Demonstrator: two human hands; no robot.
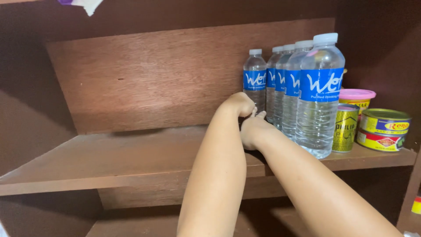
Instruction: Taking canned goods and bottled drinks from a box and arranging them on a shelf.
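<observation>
Both my arms reach into a brown wooden shelf [131, 153]. My left hand [239, 104] is curled at the lower part of a small clear water bottle [255, 77] with a blue label and white cap, standing upright at the back. My right hand [252, 129] lies just below and right of it, fingertips pointing at the same bottle's base. The hands hide the bottle's bottom, so the grip cannot be made out. A row of several larger matching bottles [319, 94] stands directly right of my hands, running from front to back.
Right of the bottle row stand a tall yellow can [345, 128], a yellow tub with a pink lid [357, 98] and two stacked flat tins [383, 129]. Dark wooden walls close the shelf at the back and sides. A lower shelf [131, 224] shows beneath.
</observation>
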